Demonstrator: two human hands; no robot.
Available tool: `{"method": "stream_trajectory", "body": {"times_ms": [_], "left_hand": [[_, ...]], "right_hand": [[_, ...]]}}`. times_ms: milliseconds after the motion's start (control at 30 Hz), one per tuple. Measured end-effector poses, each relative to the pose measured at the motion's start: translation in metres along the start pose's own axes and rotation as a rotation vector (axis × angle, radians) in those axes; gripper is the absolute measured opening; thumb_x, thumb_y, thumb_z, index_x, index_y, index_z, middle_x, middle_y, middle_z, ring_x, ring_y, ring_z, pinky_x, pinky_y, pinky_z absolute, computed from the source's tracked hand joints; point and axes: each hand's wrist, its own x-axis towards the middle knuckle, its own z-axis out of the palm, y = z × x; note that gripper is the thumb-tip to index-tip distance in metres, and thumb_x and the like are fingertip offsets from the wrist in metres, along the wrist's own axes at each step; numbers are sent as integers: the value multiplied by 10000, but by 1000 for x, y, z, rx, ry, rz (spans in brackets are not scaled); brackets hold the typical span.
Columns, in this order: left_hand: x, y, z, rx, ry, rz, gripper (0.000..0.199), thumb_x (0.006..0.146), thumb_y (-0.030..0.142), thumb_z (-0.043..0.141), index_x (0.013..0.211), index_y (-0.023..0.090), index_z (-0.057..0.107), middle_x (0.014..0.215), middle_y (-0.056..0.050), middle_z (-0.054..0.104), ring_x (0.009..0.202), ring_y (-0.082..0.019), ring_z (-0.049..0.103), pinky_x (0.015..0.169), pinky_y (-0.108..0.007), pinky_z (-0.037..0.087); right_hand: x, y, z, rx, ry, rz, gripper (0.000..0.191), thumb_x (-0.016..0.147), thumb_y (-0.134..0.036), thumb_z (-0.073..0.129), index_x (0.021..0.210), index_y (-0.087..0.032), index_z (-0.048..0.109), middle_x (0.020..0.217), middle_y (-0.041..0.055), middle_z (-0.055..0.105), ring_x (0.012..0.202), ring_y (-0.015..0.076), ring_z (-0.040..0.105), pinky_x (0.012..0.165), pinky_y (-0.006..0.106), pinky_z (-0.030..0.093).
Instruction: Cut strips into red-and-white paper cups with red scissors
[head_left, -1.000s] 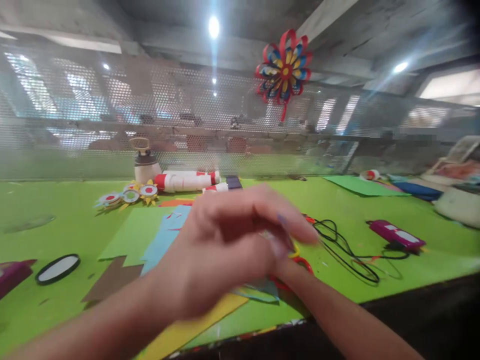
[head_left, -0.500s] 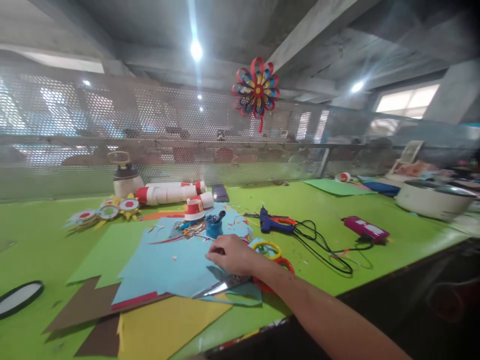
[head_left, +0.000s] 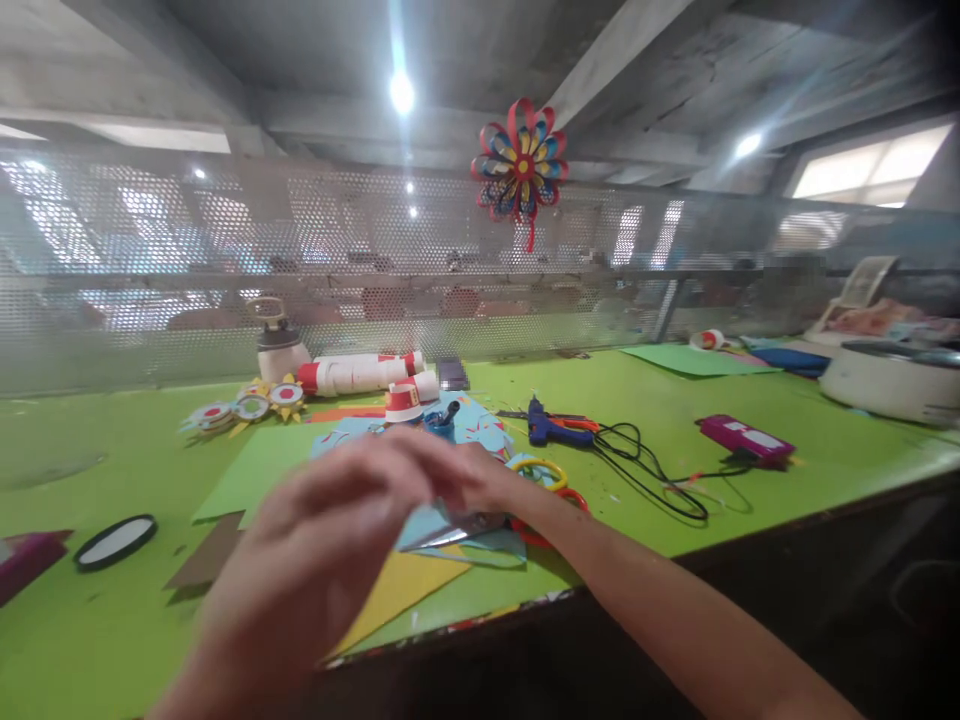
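Observation:
My left hand (head_left: 330,530) is large and blurred in the foreground, its fingers stretched towards my right hand (head_left: 487,482). They overlap in view; I cannot tell whether they touch. My left hand hides the right fingers, so anything between them cannot be seen. Below my right wrist lie scissors with a yellow and a red handle loop (head_left: 571,505), blades pointing left on blue paper (head_left: 501,546). Yellow paper (head_left: 409,590) lies nearer the table edge. Just beyond the hands stand a blue pot (head_left: 441,428) with a dark stick and a red-and-white paper cup (head_left: 403,402).
To the right lie a blue glue gun (head_left: 555,428) with black cord and a magenta box (head_left: 746,440). Paper flowers (head_left: 255,402), stacked cups (head_left: 360,374), a bottle (head_left: 281,350) and a round mirror-like disc (head_left: 116,542) are left. A white pot (head_left: 892,385) stands far right.
My left hand has come into view from the lower left and reached across to my right hand. My right hand stays near the scissors. The view has shifted slightly left.

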Motion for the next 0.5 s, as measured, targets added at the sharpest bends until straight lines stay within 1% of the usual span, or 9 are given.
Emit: {"method": "stream_trajectory", "body": {"times_ms": [67,100,133,167,200,267,333,400,500], "left_hand": [[70,16,12,61,57,-93,147,770,294,569,816,241,698,924,-52,708,900,-229,648,822,-377,521],[97,15,13,160,56,-143,128,731,268,584,781,215,689,864,-48,708,833,-208,650,776,-345,523],[118,9,12,324,42,-229,107,681,236,583,717,192,673,749,-38,690,732,-185,638,703,-311,516],[133,-1,9,497,14,-340,107,641,213,564,679,182,658,659,-25,666,650,-166,615,643,-288,501],[142,-13,4,559,-7,-393,100,599,182,555,633,166,648,584,-24,639,571,-159,584,590,-284,483],[148,-38,-8,625,9,-430,77,577,174,535,528,165,593,485,-11,579,489,-142,537,523,-266,442],[145,-57,-18,683,34,-456,137,610,211,517,480,178,545,435,-8,541,451,-142,519,480,-258,412],[140,-68,-23,744,49,-459,168,634,228,508,473,184,528,452,-17,560,469,-146,539,493,-255,413],[132,-77,-24,848,10,-462,170,651,223,498,496,186,560,484,-33,598,493,-169,575,512,-267,418]], "right_hand": [[1,1,2,31,8,8,152,796,-227,624,750,-135,737,721,37,716,691,171,604,629,250,403],[2,1,2,51,10,15,148,791,-223,622,745,-139,735,704,32,712,677,167,604,619,246,405],[3,1,2,74,12,24,148,787,-214,616,733,-139,732,676,27,706,652,161,602,601,242,407],[3,2,0,98,15,35,154,784,-203,607,710,-137,726,641,23,695,619,154,598,579,238,408],[4,2,-3,124,23,50,165,778,-194,597,677,-136,714,603,19,681,583,148,592,557,236,409],[3,4,-15,172,67,90,204,761,-187,577,585,-136,667,521,12,639,507,137,570,510,235,408],[0,5,-35,214,156,138,256,747,-196,549,498,-150,585,455,8,584,439,129,535,459,236,398],[-2,6,-62,249,253,160,287,762,-223,509,482,-168,532,437,3,544,408,116,497,427,234,389],[1,2,-102,266,390,150,308,825,-269,437,532,-187,483,509,10,548,440,102,482,429,227,390]]}}
